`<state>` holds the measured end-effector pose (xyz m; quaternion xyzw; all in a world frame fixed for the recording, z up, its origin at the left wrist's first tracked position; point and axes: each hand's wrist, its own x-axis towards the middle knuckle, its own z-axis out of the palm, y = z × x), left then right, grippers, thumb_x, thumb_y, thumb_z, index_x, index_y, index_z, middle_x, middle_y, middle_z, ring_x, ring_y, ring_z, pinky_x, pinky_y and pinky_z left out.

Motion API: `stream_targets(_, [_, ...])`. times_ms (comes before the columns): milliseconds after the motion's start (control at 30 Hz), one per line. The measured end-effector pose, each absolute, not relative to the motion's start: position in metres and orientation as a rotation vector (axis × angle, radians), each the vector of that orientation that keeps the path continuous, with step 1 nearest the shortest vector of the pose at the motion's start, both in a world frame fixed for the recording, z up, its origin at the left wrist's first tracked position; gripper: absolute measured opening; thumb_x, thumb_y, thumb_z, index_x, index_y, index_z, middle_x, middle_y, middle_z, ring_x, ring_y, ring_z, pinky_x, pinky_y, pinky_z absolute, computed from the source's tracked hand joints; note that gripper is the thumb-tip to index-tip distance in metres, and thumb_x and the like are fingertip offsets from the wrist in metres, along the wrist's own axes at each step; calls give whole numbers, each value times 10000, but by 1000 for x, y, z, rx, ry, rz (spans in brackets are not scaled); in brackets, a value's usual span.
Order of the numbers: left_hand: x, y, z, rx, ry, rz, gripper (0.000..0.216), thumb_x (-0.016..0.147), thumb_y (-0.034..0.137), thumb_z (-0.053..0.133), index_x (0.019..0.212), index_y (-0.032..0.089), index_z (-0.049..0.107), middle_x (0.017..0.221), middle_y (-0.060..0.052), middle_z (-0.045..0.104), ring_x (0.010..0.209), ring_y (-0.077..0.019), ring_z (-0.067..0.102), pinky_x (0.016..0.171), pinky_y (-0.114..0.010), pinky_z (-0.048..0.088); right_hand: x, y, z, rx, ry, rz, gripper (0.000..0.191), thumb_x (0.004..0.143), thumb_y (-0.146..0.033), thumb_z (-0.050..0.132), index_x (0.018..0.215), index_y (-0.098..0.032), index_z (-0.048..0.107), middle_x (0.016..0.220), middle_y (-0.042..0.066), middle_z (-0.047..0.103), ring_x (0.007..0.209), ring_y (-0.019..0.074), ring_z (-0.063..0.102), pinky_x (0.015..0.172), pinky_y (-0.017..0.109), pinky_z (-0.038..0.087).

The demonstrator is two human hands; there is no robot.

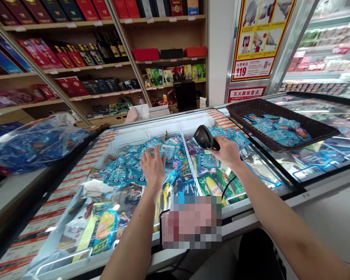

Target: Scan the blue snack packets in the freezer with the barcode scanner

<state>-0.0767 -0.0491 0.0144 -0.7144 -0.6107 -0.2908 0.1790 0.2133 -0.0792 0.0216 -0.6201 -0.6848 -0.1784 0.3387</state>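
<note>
My right hand [228, 151] is wrapped round the handle of a black barcode scanner [203, 137], its head pointing left over the freezer's wire divider. A thin cable runs down below that wrist. My left hand [153, 165] reaches over a pile of small blue packets [125, 168], fingers bent and apart. One packet [168, 150] lies just by its fingertips; whether they touch it I cannot tell. Another blue packet [209, 160] lies under the scanner, on the right side of the divider.
The chest freezer [160, 132] has glass lids and holds bagged ices. A brown basket [282, 146] with more blue packets stands on the right lid. At the left lies a clear plastic bag [37, 144] of blue packs. A partly blurred phone [165, 229] rests at the front edge.
</note>
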Motion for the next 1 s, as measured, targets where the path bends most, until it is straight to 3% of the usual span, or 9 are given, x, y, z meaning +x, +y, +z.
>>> stream_targets(100, [-75, -51, 16, -2173, -1535, -654, 445, 890, 239, 411, 1320, 268, 521, 1360, -118, 511, 1188, -326, 466, 929, -488, 378, 213, -79, 21, -1638, -1770, -460, 285, 783, -349, 625, 1035, -216, 633, 967, 43, 688, 785, 192, 634, 610, 273, 377])
stream_targets(200, [-73, -47, 13, -2414, -1323, -493, 403, 905, 186, 362, 1200, 292, 616, 1268, -58, 607, 1140, -265, 523, 932, -460, 383, 213, -79, 21, -1641, -1761, -454, 284, 784, -352, 626, 1030, -211, 635, 969, 48, 689, 782, 189, 635, 611, 274, 381])
stream_targets(333, [-73, -41, 3, -2426, -1339, -541, 366, 940, 309, 352, 1167, 238, 629, 1274, -68, 620, 1166, -257, 542, 996, -481, 358, 213, -79, 20, -1650, -1762, -461, 264, 782, -351, 627, 1013, -224, 637, 959, 33, 690, 769, 187, 637, 605, 277, 381])
stream_targets(500, [-71, -43, -2, -2368, -1387, -630, 398, 932, 390, 382, 1218, 221, 600, 1397, -109, 518, 1311, -282, 450, 1130, -556, 193, 213, -78, 20, -1666, -1755, -467, 249, 785, -359, 618, 992, -220, 638, 927, 36, 687, 762, 191, 638, 597, 281, 378])
stream_targets(700, [-52, -54, 9, -2588, -1120, -578, 447, 958, 362, 341, 1368, 234, 467, 1486, -77, 412, 1397, -214, 341, 1178, -499, 155, 213, -78, 19, -1676, -1765, -480, 253, 787, -369, 621, 994, -225, 641, 936, 37, 681, 786, 197, 637, 610, 282, 378])
stream_targets(900, [-29, -65, 6, -2937, -776, -422, 525, 973, 391, 302, 1483, 278, 252, 1535, -26, 323, 1446, -159, 219, 1174, -433, 214, 212, -78, 21, -1680, -1797, -443, 270, 804, -371, 607, 1026, -221, 639, 961, 47, 683, 810, 201, 638, 626, 279, 383])
stream_targets(1000, [-25, -67, 5, -3031, -721, -362, 528, 974, 404, 290, 1489, 305, 230, 1522, -9, 347, 1452, -154, 196, 1163, -404, 240, 211, -78, 20, -1673, -1811, -438, 285, 811, -376, 602, 1048, -222, 636, 983, 46, 683, 838, 200, 639, 638, 277, 390])
